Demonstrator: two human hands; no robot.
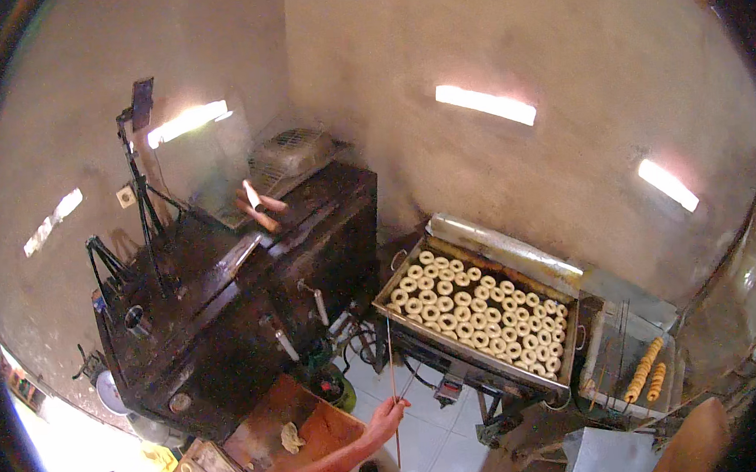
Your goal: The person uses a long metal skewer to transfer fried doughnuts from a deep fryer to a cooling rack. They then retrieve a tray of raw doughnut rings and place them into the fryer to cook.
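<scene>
My left hand reaches in from the lower left below a red sleeve and grips a thin long stick, held nearly upright. A second thin rod seems to slant up from the same fist. Beyond the hand stands a wide rectangular metal frying pan, its dark inside crowded with pale ring-shaped doughnuts. The stick's upper tip overlaps the pan's near left edge; whether it touches cannot be told. My right hand is out of view. At the lower right is a blurred, rounded limb-like shape, perhaps an arm.
Right of the pan, a metal tray holds browned rings threaded on sticks. A dark oven or counter fills the left, bearing a tripod and a blurred hand-like shape. Below lies an open cardboard box beside a green gas cylinder.
</scene>
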